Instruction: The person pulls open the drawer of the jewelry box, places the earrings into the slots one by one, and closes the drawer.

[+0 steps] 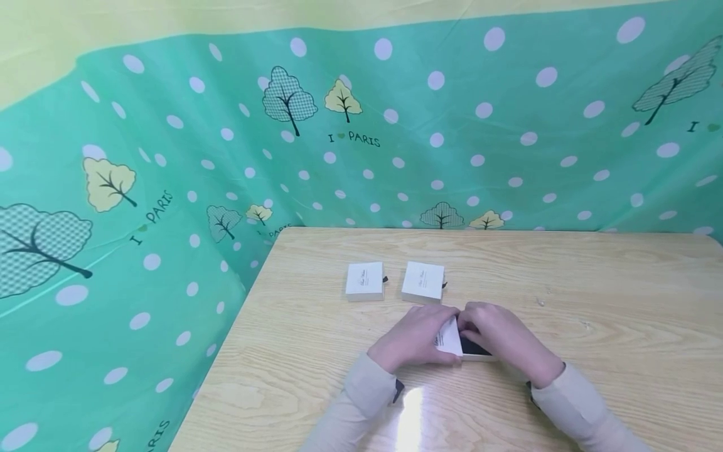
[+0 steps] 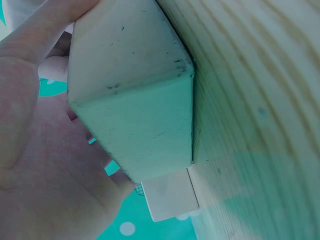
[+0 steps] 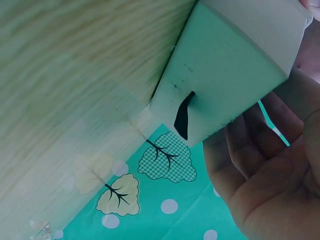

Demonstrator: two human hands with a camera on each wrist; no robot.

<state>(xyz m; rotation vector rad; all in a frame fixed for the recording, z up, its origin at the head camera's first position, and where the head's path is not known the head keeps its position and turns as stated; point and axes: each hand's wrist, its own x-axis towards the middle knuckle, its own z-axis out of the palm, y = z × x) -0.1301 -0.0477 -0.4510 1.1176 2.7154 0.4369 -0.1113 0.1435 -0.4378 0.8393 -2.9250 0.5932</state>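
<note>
A white drawer-style gift box (image 1: 448, 339) rests on the table, its drawer pulled partly out to the right and showing a dark inside. My left hand (image 1: 415, 336) grips the box's left part, with the thumb along the near side and the fingers at the far side. My right hand (image 1: 499, 333) is over the drawer, its bent fingers reaching into the dark inside. Whatever those fingertips may hold is hidden. In the right wrist view a black ribbon tab (image 3: 184, 116) hangs from the drawer's end (image 3: 220, 75).
Two similar closed white boxes, a left one (image 1: 364, 280) and a right one (image 1: 423, 281), lie farther back, each with a black tab. Small clear shiny pieces (image 1: 540, 302) lie on the wooden table (image 1: 638, 351) to the right. A green printed cloth (image 1: 480, 150) hangs behind.
</note>
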